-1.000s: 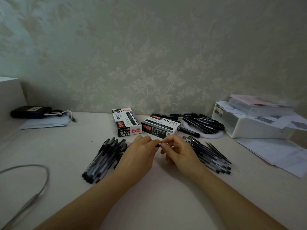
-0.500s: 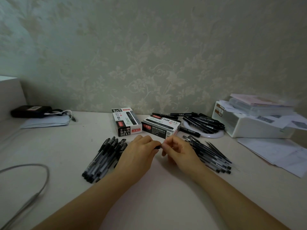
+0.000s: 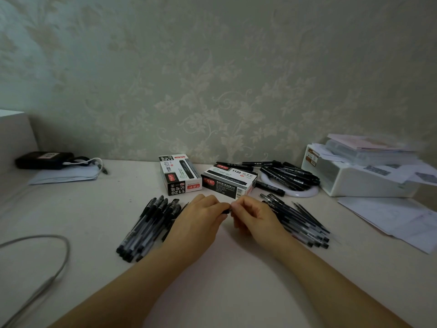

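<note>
A person's left hand (image 3: 198, 223) and right hand (image 3: 256, 220) both pinch a black pen (image 3: 226, 211); light, rigid, probably slick, it is best gripped at its ends.

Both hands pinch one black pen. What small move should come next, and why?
Probably push the two ends together to close it: the left hand and right hand pinch the pen almost fingertip to fingertip, and only a short dark piece shows between them.
</note>
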`<action>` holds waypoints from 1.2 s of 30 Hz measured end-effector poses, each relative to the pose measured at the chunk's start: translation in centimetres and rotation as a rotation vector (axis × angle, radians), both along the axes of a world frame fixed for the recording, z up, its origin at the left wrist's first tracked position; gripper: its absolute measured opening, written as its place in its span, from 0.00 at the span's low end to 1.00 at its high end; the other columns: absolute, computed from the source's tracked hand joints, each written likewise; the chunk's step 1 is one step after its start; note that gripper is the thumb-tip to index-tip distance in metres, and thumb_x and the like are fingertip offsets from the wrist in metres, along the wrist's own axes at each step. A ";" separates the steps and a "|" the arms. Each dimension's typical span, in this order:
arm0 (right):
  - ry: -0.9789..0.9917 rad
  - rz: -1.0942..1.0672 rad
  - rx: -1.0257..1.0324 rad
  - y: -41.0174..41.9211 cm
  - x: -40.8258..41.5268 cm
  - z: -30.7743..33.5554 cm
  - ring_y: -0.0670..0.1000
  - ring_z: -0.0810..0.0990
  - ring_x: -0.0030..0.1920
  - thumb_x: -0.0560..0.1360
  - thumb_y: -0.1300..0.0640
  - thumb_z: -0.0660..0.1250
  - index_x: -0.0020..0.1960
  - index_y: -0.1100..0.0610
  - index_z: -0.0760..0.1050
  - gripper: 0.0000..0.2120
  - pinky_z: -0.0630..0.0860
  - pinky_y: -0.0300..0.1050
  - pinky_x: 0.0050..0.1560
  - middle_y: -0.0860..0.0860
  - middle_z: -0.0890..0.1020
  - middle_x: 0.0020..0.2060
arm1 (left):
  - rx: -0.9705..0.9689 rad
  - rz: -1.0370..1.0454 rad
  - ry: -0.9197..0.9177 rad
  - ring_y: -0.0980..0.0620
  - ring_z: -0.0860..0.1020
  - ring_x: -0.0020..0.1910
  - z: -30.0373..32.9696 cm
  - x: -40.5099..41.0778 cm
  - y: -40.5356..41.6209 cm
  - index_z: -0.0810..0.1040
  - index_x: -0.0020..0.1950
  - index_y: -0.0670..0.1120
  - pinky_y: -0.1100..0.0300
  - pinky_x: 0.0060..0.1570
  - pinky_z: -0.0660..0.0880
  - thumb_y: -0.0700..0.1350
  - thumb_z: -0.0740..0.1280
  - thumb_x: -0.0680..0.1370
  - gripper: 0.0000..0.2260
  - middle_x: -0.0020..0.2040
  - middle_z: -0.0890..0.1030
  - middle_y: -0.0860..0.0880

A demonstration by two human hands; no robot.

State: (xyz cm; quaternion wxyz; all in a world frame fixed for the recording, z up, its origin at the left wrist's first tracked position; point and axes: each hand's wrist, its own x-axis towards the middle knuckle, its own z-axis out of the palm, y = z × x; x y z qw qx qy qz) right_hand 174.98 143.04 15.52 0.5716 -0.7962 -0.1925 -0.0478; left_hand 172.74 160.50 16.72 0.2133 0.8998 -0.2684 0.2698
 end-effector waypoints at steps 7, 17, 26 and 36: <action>-0.026 -0.006 -0.045 0.3 -0.3 0.2 0.43 0.74 0.31 0.81 0.48 0.61 0.42 0.56 0.76 0.15 0.71 0.34 0.34 0.48 0.78 0.30 | -0.036 0.015 0.017 0.51 0.71 0.47 0.0 0.0 0.0 0.79 0.61 0.50 0.55 0.45 0.71 0.47 0.60 0.81 0.12 0.47 0.79 0.51; -0.007 0.022 -0.058 0.0 -0.3 0.5 0.43 0.65 0.28 0.81 0.49 0.61 0.39 0.60 0.73 0.18 0.62 0.34 0.30 0.45 0.69 0.26 | -0.067 0.004 -0.026 0.51 0.74 0.44 0.5 0.1 0.4 0.83 0.54 0.50 0.50 0.42 0.74 0.46 0.68 0.78 0.07 0.43 0.81 0.51; -0.170 -0.128 -0.127 0.8 -0.8 0.0 0.43 0.76 0.34 0.81 0.46 0.59 0.42 0.52 0.75 0.15 0.74 0.41 0.38 0.48 0.80 0.33 | -0.103 0.063 -0.026 0.54 0.75 0.41 0.1 0.0 0.0 0.81 0.55 0.50 0.53 0.41 0.76 0.48 0.65 0.79 0.08 0.44 0.79 0.53; -0.276 -0.371 -0.482 -0.5 0.5 -0.9 0.45 0.73 0.54 0.76 0.50 0.69 0.62 0.49 0.76 0.15 0.71 0.38 0.55 0.45 0.74 0.54 | -0.143 0.215 0.056 0.55 0.75 0.43 -0.6 0.8 0.9 0.79 0.55 0.53 0.55 0.43 0.76 0.51 0.63 0.80 0.08 0.48 0.79 0.56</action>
